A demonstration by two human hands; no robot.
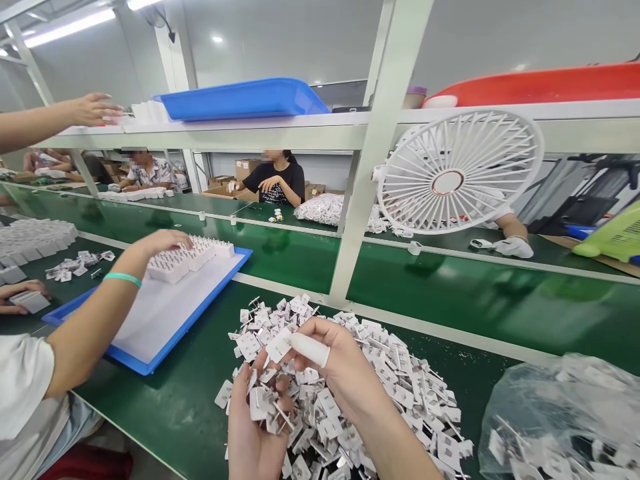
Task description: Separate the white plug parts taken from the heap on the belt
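My left hand [257, 427] is cupped palm up, with several small white plastic plates with metal pins [263, 402] gathered in its fingers. Just above it, my right hand [325, 350] pinches one white plastic plate [279, 345] between thumb and fingers; a white cover is on the thumb. The fingers of both hands are close together at this plate. Under and behind them spreads a large heap of the same white pieces [395, 370] on the green table.
At left, a co-worker's arm [100, 320] reaches over a blue tray [150, 365] bearing white blocks with pins [175, 263]. A clear bag of pieces [555, 413] lies at right. A white fan [460, 173] hangs on the frame post [367, 167]. Other people sit across the line.
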